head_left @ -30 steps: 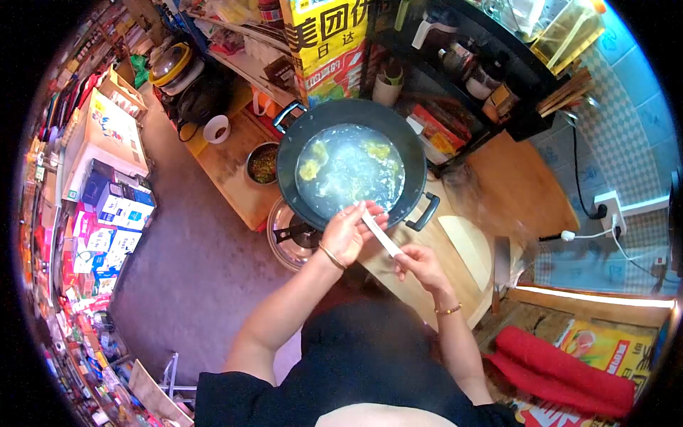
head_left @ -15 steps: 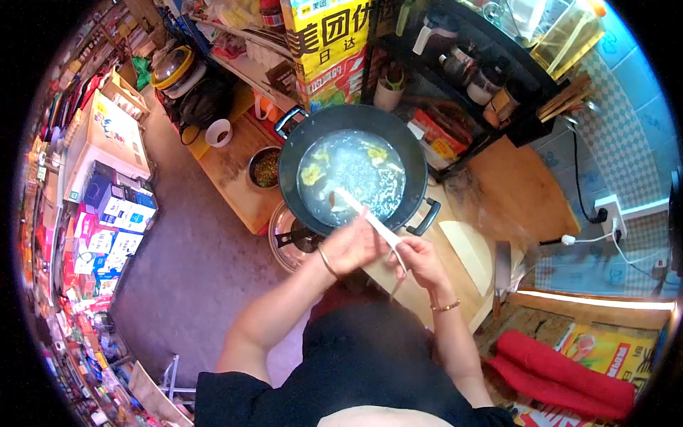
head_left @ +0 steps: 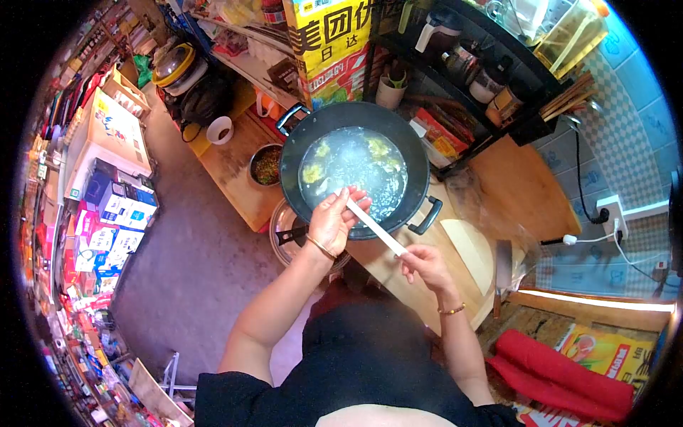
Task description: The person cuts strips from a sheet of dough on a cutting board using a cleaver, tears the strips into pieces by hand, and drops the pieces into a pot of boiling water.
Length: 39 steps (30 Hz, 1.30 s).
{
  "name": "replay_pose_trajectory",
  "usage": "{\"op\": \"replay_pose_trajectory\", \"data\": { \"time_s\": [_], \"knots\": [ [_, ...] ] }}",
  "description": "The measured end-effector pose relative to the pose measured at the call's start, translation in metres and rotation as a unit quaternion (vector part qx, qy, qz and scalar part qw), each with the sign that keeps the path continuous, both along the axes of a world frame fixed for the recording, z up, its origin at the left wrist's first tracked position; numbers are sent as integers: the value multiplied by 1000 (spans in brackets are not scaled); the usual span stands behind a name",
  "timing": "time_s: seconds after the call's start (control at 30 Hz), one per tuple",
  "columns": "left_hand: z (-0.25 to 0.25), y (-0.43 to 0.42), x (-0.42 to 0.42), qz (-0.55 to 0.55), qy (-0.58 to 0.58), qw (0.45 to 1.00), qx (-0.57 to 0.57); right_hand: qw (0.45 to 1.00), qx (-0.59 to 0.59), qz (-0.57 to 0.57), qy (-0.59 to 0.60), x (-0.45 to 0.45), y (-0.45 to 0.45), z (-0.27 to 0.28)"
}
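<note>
A long white strip of dough (head_left: 377,228) is stretched slantwise over the near rim of a large black pot (head_left: 284,178). My left hand (head_left: 333,222) pinches its upper end above the pot, with some fingers spread. Its lower end is between the thumb and fingers of my right hand (head_left: 425,266), to the right of the pot's front. Cloudy, bubbling liquid (head_left: 356,167) fills the pot, with yellowish clumps floating in it. A flat sheet of dough (head_left: 466,255) lies on the wooden board (head_left: 384,274) beside my right hand.
A cleaver (head_left: 502,274) lies at the board's right side. A glass lid (head_left: 282,249) is below the pot's left side. Left of the pot are a bowl of chopped food (head_left: 267,165) and a white cup (head_left: 220,131). A black rack (head_left: 455,78) stands behind.
My left hand has moved up and left, away from my right hand, and now holds the strip's upper end. The strip is now pulled straight between both hands.
</note>
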<state>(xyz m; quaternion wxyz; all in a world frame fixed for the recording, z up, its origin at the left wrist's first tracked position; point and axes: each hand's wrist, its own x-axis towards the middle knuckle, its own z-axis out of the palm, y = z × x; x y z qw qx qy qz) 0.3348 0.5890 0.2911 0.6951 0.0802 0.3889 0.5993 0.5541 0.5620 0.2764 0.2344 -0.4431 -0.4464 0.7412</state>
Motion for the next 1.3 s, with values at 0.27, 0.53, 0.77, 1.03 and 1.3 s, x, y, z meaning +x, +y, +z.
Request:
{"op": "replay_pose_trajectory", "data": {
  "time_s": [0.27,0.53,0.77,1.03,1.3],
  "knots": [
    [-28,-24,35,-127,-147,980,-35,996,17,-6,84,-14,-3,4],
    [-3,-2,0,-21,-2,1000,-5,999,33,1,14,1,-6,-6],
    [-31,-31,23,-245,-233,941,-30,995,9,-23,97,-16,1,1],
    [-17,-22,18,-17,-16,999,-22,999,25,36,-22,-16,-6,-2],
    [-4,-3,-11,45,66,996,34,1000,7,14,25,-5,-5,2]
  ]
}}
